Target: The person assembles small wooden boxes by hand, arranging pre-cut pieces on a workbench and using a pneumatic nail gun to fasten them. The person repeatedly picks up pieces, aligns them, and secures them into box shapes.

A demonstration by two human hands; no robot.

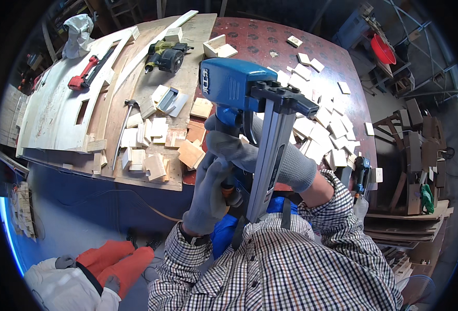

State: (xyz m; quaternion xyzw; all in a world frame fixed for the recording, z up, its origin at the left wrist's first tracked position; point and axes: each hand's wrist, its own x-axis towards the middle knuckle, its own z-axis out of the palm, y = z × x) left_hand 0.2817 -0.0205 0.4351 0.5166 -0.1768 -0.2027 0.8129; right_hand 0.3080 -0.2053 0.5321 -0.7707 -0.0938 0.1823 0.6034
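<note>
A blue nail gun with a long silver magazine stands upright in front of my chest, its blue head uppermost. My right hand, in a grey glove, is closed around its handle, partly hidden behind the magazine. At the lower end of the handle, the gloved fingers of my left hand are curled around an orange and dark air hose fitting. Behind the gun, small wooden blocks lie on the worktable in loose piles.
A hammer, a red nail gun and a yellow-green power tool lie on boards to the left. More blocks cover the red tabletop. Another blue tool is at its right edge. A person in orange trousers is lower left.
</note>
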